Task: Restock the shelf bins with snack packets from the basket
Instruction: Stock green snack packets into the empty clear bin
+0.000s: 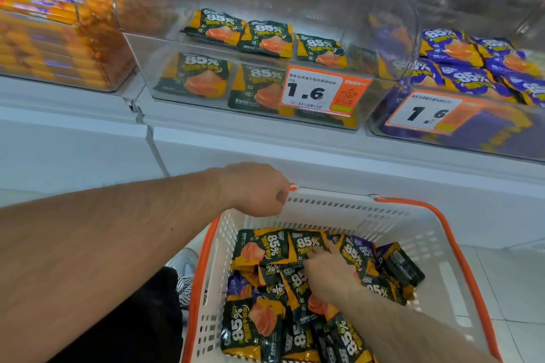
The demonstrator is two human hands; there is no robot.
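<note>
On the shelf (265, 138), at its left end, a clear bin (59, 38) is full of orange packets, blurred here. Just beside it to the right stands the middle bin (206, 44), a clear one that holds only some dark green snack packets (265, 38) marked 85%, lying in a thin layer with a few more on top toward the back wall. A price label (324, 90) reading 1.6 is fixed on the front wall of this bin, near its right corner. At the right end of the shelf the right bin (392, 115) is filled with purple packets (460, 68) of the same kind, and it carries its own price tag (427, 112), also 1.6. Below the shelf is the basket (383, 215), white with orange handles, and its far rim lies close to the front edge of the shelf. The left hand (256, 188) is at the far left corner of the basket, with its fingers curled round the rim where the orange handle is joined. Inside the basket lies a heap of green packets (265, 289), with a few purple ones among them, mostly toward the left wall and the middle. The right hand (327, 271) rests on top of this heap, near the far wall, the fingers bent down on one green packet (306, 243); whether it already pinches it or only touches it, I cannot tell.
</note>
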